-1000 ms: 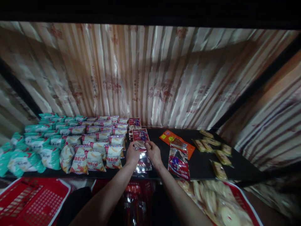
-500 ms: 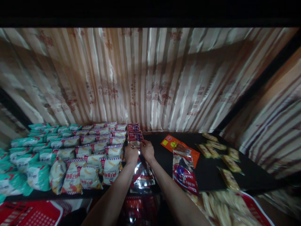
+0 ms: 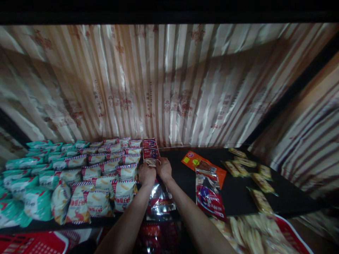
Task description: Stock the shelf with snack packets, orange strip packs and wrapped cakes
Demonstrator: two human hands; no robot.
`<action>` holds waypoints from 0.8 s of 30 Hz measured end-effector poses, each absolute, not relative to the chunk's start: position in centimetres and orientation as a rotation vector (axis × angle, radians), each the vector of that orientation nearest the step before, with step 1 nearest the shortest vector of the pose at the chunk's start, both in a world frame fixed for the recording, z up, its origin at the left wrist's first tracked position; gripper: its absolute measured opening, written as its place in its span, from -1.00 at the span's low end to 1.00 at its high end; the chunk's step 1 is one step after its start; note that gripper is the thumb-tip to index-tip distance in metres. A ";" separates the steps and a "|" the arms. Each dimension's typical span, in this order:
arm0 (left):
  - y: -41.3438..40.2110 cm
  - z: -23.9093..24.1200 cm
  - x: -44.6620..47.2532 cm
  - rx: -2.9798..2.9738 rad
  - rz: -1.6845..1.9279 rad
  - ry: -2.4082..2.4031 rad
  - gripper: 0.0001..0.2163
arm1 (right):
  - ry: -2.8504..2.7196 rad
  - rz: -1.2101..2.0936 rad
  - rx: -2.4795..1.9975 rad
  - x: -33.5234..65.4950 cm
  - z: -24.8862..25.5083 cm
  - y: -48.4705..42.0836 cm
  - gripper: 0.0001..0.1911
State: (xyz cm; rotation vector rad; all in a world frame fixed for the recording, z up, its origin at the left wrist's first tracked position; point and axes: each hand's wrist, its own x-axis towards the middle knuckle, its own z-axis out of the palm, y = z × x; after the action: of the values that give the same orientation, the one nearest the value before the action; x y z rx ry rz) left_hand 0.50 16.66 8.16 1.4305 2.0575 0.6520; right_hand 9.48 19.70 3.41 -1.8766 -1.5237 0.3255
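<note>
The red packet (image 3: 151,155) lies flat on the black shelf (image 3: 238,197), in a row just right of the striped snack bags (image 3: 106,176). I see my left hand (image 3: 146,174) and right hand (image 3: 164,168) side by side, both pinching its near edge with curled fingers. Below my wrists lies a shiny foil packet (image 3: 160,201); another red packet (image 3: 209,194) lies to the right.

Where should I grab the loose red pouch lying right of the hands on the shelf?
Take the red pouch by its near bottom edge, coming from the shelf's open front. It lies flat with that end almost at the front lip, so fingers can likely slip under there. Its far end touches or overlaps the orange pack, so a grip there might drag that along.
</note>
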 end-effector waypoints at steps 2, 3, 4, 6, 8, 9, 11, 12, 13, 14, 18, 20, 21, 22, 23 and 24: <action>16.6 8.2 0.5 1.439 0.634 2.064 -0.67 | -1.527 0.324 -1.884 9.5 3.3 19.6 -0.73; 16.6 8.2 0.5 1.446 0.629 2.064 -0.67 | -1.530 0.326 -1.885 9.5 3.2 19.6 -0.73; 16.6 8.2 0.5 1.452 0.622 2.064 -0.68 | -1.534 0.329 -1.884 9.6 3.1 19.6 -0.72; 16.5 8.1 0.4 1.459 0.609 2.071 -0.68 | -1.538 0.335 -1.878 9.7 3.0 19.6 -0.72; 16.5 8.0 0.4 1.471 0.611 2.071 -0.68 | -1.534 0.339 -1.870 9.8 2.9 19.7 -0.71; 16.6 7.9 0.4 1.481 0.616 2.070 -0.69 | -1.529 0.339 -1.866 9.8 2.9 19.8 -0.71; 16.7 7.8 0.4 1.500 0.629 2.070 -0.71 | -1.516 0.339 -1.860 9.9 2.8 20.1 -0.71; 16.7 7.8 0.5 1.508 0.632 2.073 -0.71 | -1.510 0.339 -1.855 9.9 2.8 20.2 -0.72; 16.8 7.8 0.5 1.512 0.632 2.080 -0.71 | -1.505 0.339 -1.850 10.0 2.8 20.3 -0.71; 16.9 7.9 0.6 1.513 0.631 2.087 -0.72 | -1.499 0.339 -1.846 10.0 2.8 20.5 -0.71; 17.0 8.0 0.9 1.513 0.621 2.089 -0.71 | -1.483 0.336 -1.847 10.2 2.9 20.8 -0.70; 17.0 7.9 1.0 1.511 0.619 2.099 -0.70 | -1.484 0.337 -1.849 10.3 2.9 20.8 -0.69; 16.9 7.8 1.0 1.509 0.624 2.104 -0.69 | -1.485 0.337 -1.849 10.4 2.8 20.7 -0.69; 16.9 7.7 1.1 1.507 0.629 2.107 -0.69 | -1.485 0.337 -1.849 10.4 2.8 20.7 -0.69; 16.8 7.6 1.1 1.506 0.635 2.106 -0.69 | -1.485 0.337 -1.849 10.4 2.7 20.6 -0.69; 16.8 7.5 1.1 1.507 0.638 2.104 -0.70 | -1.484 0.337 -1.850 10.4 2.7 20.6 -0.68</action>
State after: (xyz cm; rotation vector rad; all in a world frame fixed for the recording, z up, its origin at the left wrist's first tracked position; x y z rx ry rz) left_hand 1.14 16.81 7.51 1.5072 2.1042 0.6383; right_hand 10.44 20.57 2.66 -1.8496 -1.4842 0.3375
